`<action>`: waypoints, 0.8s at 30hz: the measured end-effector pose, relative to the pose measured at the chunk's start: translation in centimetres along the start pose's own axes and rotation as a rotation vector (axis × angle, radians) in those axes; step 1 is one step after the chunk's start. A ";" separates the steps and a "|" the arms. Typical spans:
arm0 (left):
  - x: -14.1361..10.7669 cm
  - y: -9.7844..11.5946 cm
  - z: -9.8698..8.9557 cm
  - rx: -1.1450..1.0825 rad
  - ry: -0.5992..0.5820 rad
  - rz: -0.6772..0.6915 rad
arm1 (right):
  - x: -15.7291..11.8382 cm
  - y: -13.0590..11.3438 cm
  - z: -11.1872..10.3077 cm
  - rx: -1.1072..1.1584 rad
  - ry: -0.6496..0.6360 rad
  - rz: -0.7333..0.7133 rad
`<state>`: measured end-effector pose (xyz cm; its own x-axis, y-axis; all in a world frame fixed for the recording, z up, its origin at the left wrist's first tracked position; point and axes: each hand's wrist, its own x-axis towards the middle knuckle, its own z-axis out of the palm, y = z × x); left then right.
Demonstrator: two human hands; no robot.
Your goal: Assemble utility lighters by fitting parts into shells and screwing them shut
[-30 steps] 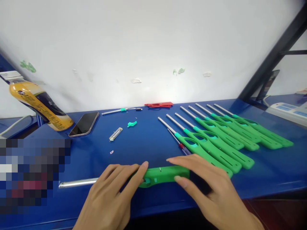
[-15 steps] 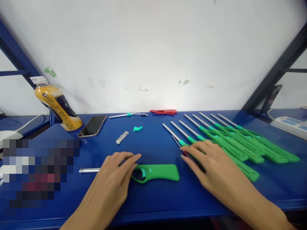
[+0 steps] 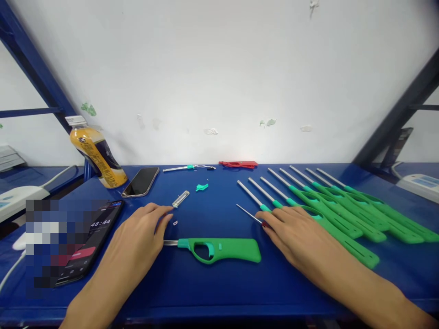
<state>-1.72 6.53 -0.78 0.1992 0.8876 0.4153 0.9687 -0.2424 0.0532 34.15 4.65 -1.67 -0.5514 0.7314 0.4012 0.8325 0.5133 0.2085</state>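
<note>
Blue table (image 3: pixel 212 294) against a white wall (image 3: pixel 206 68) with patches of chipped paint. Under the left hand (image 3: pixel 135 235): far end of the near lighter's tube, hidden; fingers bent, thumb and fingertip close together, grip impossible to tell. Under the right hand (image 3: pixel 298 228): handles of the two leftmost lighters in the row and most of the screwdriver's handle; fingers closed on the screwdriver (image 3: pixel 249 214), shaft pointing away and left. Black phone (image 3: pixel 99 235), partly lost under pixelation. White box (image 3: pixel 421 183), cut off at right.

Near lighter (image 3: pixel 236 249), green: flat between the hands. Row of eight green lighters (image 3: pixel 343 221), at right. Beyond: clear capsule (image 3: pixel 180 199), green scrap (image 3: pixel 202 187), metal tube with wires (image 3: pixel 176 169), red casing (image 3: pixel 238 164) near the wall. Far left: yellow bottle (image 3: pixel 99 155), grey-rimmed phone (image 3: pixel 141 183) just beside.

Blue surface between near lighter and front edge; more between capsule and screwdriver.
</note>
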 end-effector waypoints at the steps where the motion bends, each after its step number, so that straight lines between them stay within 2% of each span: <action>1: 0.4 0.3 -0.4 0.034 -0.027 -0.022 | -0.1 0.1 0.3 -0.001 0.011 -0.002; 5: 3.0 1.6 -1.4 0.176 -0.174 -0.101 | -0.8 0.6 1.9 -0.003 0.071 0.012; 10: 5.7 2.1 -0.7 0.256 -0.345 -0.123 | -2.2 1.2 2.7 0.025 0.130 0.042; 13: 6.3 2.0 -0.4 0.220 -0.391 -0.092 | -3.3 1.2 2.1 0.133 0.115 0.088; 16: 6.8 1.4 -0.6 0.182 -0.380 -0.089 | -3.8 0.5 1.0 0.326 0.087 0.202; 20: 8.4 -0.2 -0.3 0.148 -0.370 -0.123 | -3.4 -1.3 -0.4 0.559 0.052 0.353; 24: 9.9 -1.3 0.4 0.094 -0.414 -0.139 | -2.6 -2.9 -1.4 0.686 0.049 0.404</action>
<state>-0.90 15.80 2.93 0.0904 0.9959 0.0102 0.9959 -0.0903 -0.0078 33.23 0.62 -2.11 -0.1975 0.9077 0.3704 0.7405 0.3857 -0.5504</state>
